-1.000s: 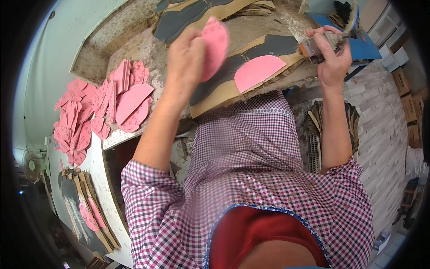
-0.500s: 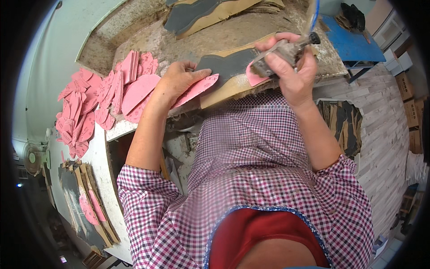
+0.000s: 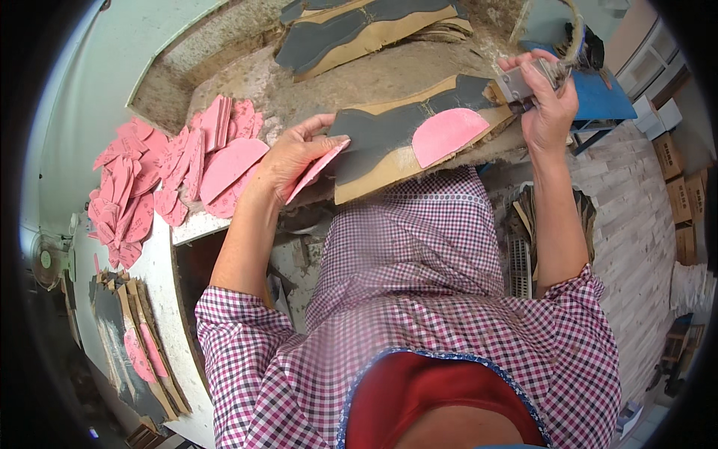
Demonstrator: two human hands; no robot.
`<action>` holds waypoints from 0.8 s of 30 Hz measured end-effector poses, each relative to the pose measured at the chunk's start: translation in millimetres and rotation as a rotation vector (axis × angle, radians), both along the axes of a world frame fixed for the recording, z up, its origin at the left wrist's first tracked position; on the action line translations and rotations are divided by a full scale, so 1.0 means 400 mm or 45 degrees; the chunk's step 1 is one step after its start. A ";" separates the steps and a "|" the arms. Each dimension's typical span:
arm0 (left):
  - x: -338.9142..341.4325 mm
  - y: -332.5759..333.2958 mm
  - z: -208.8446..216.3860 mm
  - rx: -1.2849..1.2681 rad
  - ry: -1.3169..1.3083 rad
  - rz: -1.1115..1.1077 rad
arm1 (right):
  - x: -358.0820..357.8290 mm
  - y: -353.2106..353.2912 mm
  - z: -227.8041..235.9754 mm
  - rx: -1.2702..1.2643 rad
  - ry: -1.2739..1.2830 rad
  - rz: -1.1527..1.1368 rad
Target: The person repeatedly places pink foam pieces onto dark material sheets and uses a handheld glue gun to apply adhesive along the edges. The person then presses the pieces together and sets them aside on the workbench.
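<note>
I judge the thin pink piece [image 3: 318,168] pinched in my left hand [image 3: 295,153] light and floppy, best held by its edge, while my right hand [image 3: 550,105] stays clenched around the brush handle [image 3: 523,84].

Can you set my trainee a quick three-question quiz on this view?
1. True or false: the left hand holds a thin pink cut piece by its edge.
2. What lies on the grey-coated board in front of the person? A) a pink half-round piece B) a blue cloth C) a metal ruler
3. Which hand grips the brush-like tool at the board's far right end?

Key: 1 true. 2 A, the pink half-round piece. 3 the right hand.
</note>
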State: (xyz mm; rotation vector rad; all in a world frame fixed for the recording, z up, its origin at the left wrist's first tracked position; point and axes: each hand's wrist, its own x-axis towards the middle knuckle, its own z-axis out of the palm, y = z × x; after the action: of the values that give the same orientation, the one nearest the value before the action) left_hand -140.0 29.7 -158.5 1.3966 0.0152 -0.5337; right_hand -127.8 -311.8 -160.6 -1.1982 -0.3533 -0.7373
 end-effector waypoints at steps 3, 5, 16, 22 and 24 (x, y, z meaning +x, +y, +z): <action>0.016 0.010 -0.008 0.122 0.045 -0.054 | 0.055 0.028 0.020 -0.164 -0.042 -0.147; 0.016 0.006 -0.022 0.255 -0.092 -0.040 | 0.092 0.046 0.017 -0.324 -0.054 -0.307; 0.007 0.002 -0.064 0.441 -0.544 0.031 | 0.046 0.177 -0.012 -0.226 0.126 -0.001; -0.007 -0.009 -0.046 0.371 -0.543 -0.047 | 0.011 0.298 0.001 -0.006 0.026 0.184; -0.022 -0.016 -0.023 0.457 -0.541 -0.052 | 0.006 0.307 0.006 -0.002 0.016 0.203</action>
State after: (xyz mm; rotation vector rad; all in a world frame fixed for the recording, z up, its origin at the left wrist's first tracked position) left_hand -148.7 23.2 -167.7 1.8430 -0.2724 -0.2648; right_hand -125.3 -188.8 -158.3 -1.1613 -0.4340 -0.5917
